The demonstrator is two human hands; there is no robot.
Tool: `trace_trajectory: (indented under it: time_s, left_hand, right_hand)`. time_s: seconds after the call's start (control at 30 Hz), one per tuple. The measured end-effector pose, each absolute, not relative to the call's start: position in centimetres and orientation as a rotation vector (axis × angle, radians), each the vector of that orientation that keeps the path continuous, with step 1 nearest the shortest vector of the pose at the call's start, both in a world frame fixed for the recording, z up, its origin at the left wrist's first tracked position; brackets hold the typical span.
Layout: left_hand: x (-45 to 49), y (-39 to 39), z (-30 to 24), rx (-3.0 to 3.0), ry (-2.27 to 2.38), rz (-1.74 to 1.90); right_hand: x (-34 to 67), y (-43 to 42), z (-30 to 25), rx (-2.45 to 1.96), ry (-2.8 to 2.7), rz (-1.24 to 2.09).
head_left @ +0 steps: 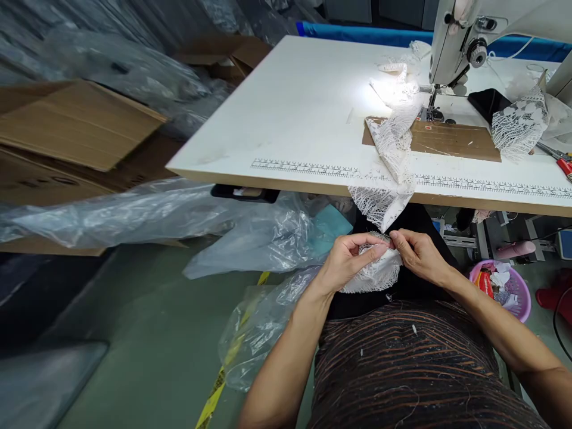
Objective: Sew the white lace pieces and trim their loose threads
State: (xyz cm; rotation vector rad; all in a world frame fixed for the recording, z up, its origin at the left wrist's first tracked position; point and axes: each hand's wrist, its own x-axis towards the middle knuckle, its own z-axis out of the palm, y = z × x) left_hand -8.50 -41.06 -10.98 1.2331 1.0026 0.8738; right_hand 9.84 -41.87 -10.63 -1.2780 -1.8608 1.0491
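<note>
White lace fabric [373,277] lies bunched over my lap. My left hand [348,259] pinches its upper edge between thumb and fingers. Close beside it, my right hand [417,256] is closed, with thumb and forefinger pressed together at the same edge. A thin dark sliver shows between the fingertips, too small to name. Just above the hands, a lace strip [391,149] hangs over the table's front edge and runs back over the white table [295,107] toward the sewing machine [453,47].
Brown cardboard [456,140] lies under the needle area. More lace [521,122] and red-handled scissors [563,167] are at the right. Clear plastic bags [268,238] and cardboard boxes [80,125] crowd the left. A pink basket [521,298] with scraps stands on the floor.
</note>
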Motion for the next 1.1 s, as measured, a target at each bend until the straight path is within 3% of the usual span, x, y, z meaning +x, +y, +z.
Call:
trace_trajectory:
  time_s: [0.47, 0.6, 0.8, 1.1]
  left_hand:
    - [-8.7, -40.8, -9.9, 1.351, 1.013, 0.742]
    - [-8.7, -40.7, -9.9, 1.454, 1.050, 0.785]
    - [-7.1, -39.0, -9.8, 1.647, 1.348, 1.125]
    - [-5.1, -43.3, -10.9, 2.214, 1.046, 0.942]
  right_hand:
    - [10.0, -42.0, -10.5, -1.366, -2.096, 0.757]
    - [10.5, -42.3, -10.6, -1.383, -1.971, 0.747]
    - [10.7, -42.1, -9.9, -1.292, -1.687, 0.801]
    - [10.2, -43.4, -9.6, -1.489, -1.465, 0.736]
